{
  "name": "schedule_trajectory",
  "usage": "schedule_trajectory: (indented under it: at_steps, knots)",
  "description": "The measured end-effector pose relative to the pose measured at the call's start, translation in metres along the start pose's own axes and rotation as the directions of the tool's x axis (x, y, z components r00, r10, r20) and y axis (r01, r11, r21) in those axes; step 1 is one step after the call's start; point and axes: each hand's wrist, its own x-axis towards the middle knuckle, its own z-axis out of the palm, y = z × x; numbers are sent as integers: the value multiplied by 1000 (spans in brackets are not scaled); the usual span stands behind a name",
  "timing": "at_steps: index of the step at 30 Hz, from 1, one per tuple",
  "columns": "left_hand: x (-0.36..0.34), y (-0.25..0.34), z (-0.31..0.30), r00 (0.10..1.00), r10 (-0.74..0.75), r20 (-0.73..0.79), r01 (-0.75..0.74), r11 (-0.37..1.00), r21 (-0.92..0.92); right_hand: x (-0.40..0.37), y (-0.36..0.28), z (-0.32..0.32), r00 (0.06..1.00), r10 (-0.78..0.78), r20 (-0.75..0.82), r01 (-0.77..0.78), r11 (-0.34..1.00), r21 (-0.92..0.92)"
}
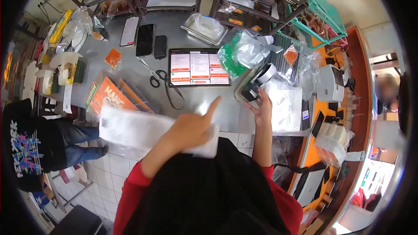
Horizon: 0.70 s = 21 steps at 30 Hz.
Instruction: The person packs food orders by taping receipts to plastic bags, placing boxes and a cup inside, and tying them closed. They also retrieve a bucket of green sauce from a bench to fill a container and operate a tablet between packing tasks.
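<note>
My left hand [189, 130] is over the table's front edge, its index finger stretched toward the tablet [199, 67] without touching it. A long white paper strip [135, 129], blurred, is held under this hand, its other fingers curled. My right hand [262, 106] has its fingers apart at the front of a black and white device [257, 82] in a tray; whether the fingertips touch it I cannot tell. The tablet lies flat and shows columns of text with red bars. Orange printed packets [114, 98] lie left of the paper strip.
Black scissors [157, 79], phones [145, 40] and a small orange packet [113, 58] lie on the metal table. A metal tray [204, 29] stands behind the tablet. Dark racks [167, 1] line the back. A person in black [32, 143] stands at the left; another person [386, 89] is far right.
</note>
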Motion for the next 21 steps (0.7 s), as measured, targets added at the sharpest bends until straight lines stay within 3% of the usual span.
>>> schedule_trajectory:
  at_steps: [2, 3, 5, 9, 12, 15, 18, 21]
  knots:
    - [29, -13, 13, 1000, -8, -26, 9, 999, 36, -1, -3, 17, 993, 33, 115, -37, 999, 31]
    - [70, 18, 53, 999, -13, -35, 15, 998, 69, 8, -15, -25, 990, 58, 132, -63, 997, 37]
    - [109, 17, 80, 998, -16, -64, 23, 993, 116, 9, -19, -24, 984, 74, 164, -85, 994, 65]
    - [122, 33, 93, 995, -100, 0, 99, 991, 88, 13, -20, -24, 995, 72, 72, -80, 990, 119]
    - [127, 36, 112, 988, -142, -64, 149, 982, 118, -4, -14, -27, 990, -93, 101, 72, 977, 202]
    - [134, 31, 122, 974, -151, -168, 177, 973, 150, 1, 2, -44, 945, -235, 226, 198, 965, 172]
    - [135, 25, 121, 970, -75, -232, 134, 958, 254, 4, 8, -59, 912, -262, 315, 198, 955, 219]
    - [132, 24, 115, 971, -42, -237, 99, 967, 234, 3, 23, -58, 781, -497, 378, 534, 846, 9]
